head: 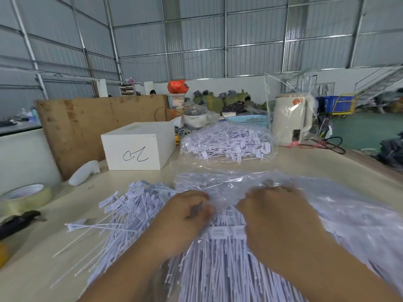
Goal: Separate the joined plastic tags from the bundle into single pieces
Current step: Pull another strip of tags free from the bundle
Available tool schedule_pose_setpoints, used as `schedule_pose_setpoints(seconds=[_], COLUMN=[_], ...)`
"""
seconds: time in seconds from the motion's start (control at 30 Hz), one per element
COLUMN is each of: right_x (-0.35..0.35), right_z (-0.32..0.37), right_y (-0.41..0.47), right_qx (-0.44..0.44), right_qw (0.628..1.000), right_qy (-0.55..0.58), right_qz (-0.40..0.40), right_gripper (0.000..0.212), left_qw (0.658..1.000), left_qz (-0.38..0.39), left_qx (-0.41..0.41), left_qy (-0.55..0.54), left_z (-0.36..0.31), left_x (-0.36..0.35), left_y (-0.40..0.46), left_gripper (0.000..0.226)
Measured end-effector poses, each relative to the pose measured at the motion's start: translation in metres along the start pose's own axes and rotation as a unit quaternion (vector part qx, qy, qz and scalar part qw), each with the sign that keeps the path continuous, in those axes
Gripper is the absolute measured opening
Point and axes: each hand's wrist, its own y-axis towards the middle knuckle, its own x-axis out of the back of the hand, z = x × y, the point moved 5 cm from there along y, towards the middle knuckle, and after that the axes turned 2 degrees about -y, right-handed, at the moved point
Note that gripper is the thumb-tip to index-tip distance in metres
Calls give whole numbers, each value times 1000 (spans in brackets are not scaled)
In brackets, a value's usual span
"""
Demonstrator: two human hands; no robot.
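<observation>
Both hands work the bundle (222, 264) lying on the bench (327, 162): left hand (185, 214) and right hand (274, 212) clench its tag heads, apparently to pull joined tags apart; loose singles (130, 205) gather just left.

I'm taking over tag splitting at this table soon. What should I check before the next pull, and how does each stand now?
1. Both hands on the bundle: ok, left hand and right hand grip its head end.
2. Tag heads visible: ok, labels show between the hands.
3. Plastic wrap out of the way: not ok, it is bunched at the fingers.
4. Spot for single pieces: ok, loose pile lies left of the hands.
5. Which tags are joined: cannot tell, too blurred.
</observation>
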Motion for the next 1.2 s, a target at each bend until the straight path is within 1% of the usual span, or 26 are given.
schedule_pose_setpoints(seconds=[0.03,0.07,0.1,0.13,0.17,0.2,0.23,0.27,0.3,0.33,0.37,0.4,0.47,0.5,0.53,0.6,0.67,0.7,0.77,0.8,0.83,0.9,0.97,1.03,1.13,1.2], right_x=[5,8,-3,-12,-18,-21,-25,-19,-15,-12,-9,0,8,11,17,24,33,36,37,34,30,21,16,15,16,14], right_z=[6,34,40,46,44,40,36,40,43,41,37,35,28,27,27,27,24,21,11,7,3,-2,-4,-4,-5,-8], right_y=[-2,4,8,10,9,13,17,13,11,12,13,9,4,2,-2,-9,-15,-17,-18,-16,-12,-5,0,2,1,2], right_qx=[45,29,47,30,25,12,9,18,29,27,25,19,11,15,13,37,70,79,71,63,51,34,35,55,83,82], right_qw=[997,994,991,993,989,992,990,989,985,979,973,971,957,947,939,919,890,874,862,870,885,913,915,900,855,841], right_qy=[7,13,66,96,128,114,124,129,136,162,183,192,239,263,292,331,370,389,398,393,376,348,359,395,473,498], right_qz=[-56,-105,-108,-69,-65,-56,-64,-68,-107,-118,-139,-139,-165,-183,-183,-213,-258,-280,-305,-293,-269,-212,-181,-178,-193,-194], right_gripper=[21,18,20,28,35,39,39,37,31,24,17,16,24,25,25,25,23,23,24,24,22,23,24,20,11,10], left_qw=[1000,1000,1000,999,999,999,999,999,999,999,999,999,996,992,988,982,982,986,994,996,996,993,987,981,983,981], left_qz=[2,4,3,-1,-6,-10,-12,-13,-16,-23,-33,-45,-73,-83,-91,-103,-103,-94,-75,-70,-69,-66,-64,-66,-61,-76], left_qx=[-9,-15,-19,-24,-28,-29,-31,-32,-32,-30,-26,-19,8,21,30,41,36,32,20,7,-2,-2,-15,-41,-78,-87], left_qy=[1,2,10,21,30,36,39,40,36,31,23,6,-56,-91,-120,-154,-151,-136,-82,-60,-56,-94,-150,-179,-153,-159], left_z=[0,0,-1,-1,-1,0,0,0,0,1,1,1,4,6,7,9,8,6,1,-2,-6,-12,-18,-28,-42,-47], left_x=[-1,-1,-1,0,1,2,2,3,4,5,8,10,14,15,16,17,18,17,14,14,14,17,19,19,16,17], left_y=[0,1,1,1,2,2,2,2,1,2,2,2,3,4,4,4,3,2,2,2,1,-2,-6,-9,-12,-13], left_gripper=[15,11,9,13,17,21,22,21,18,13,12,14,15,14,16,16,22,29,43,42,41,41,36,29,23,22])
